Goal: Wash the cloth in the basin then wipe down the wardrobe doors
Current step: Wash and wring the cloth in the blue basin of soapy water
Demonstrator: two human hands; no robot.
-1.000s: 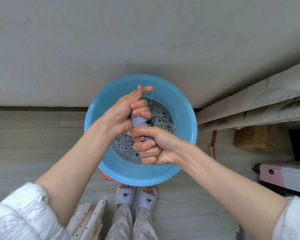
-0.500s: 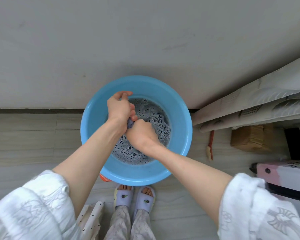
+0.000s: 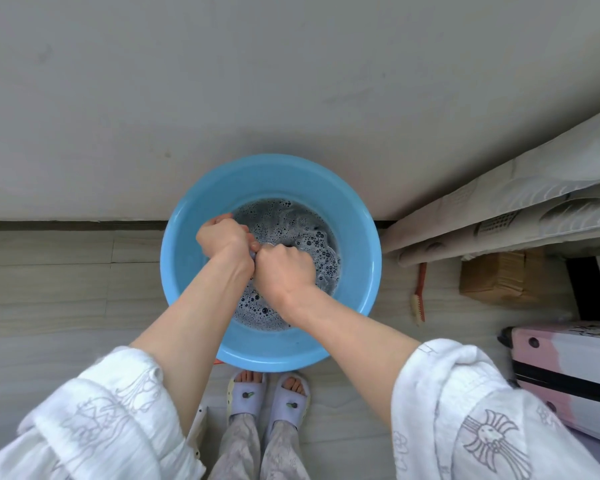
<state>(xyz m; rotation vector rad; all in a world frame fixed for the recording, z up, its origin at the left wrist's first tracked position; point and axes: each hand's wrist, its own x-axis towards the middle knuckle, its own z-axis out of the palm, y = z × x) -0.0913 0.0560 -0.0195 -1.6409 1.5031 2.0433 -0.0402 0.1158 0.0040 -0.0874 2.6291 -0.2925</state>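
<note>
Both fists meet over the blue basin (image 3: 194, 271), left hand (image 3: 224, 242) and right hand (image 3: 284, 271) clenched on the cloth (image 3: 253, 255), which barely shows between them above the suds. Sodden, it looks limp, heavy and slippery; bunching it tight suits.

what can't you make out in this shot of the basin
Head view, the only one:
- Cloth: only a sliver shows between the left hand and right hand; both fists cover the rest.
- Each grip: fingers curl underneath, out of sight.
- Basin bottom: foam hides it.
- Wardrobe doors: not in frame.
- Suitcase: cut by right edge.
</note>
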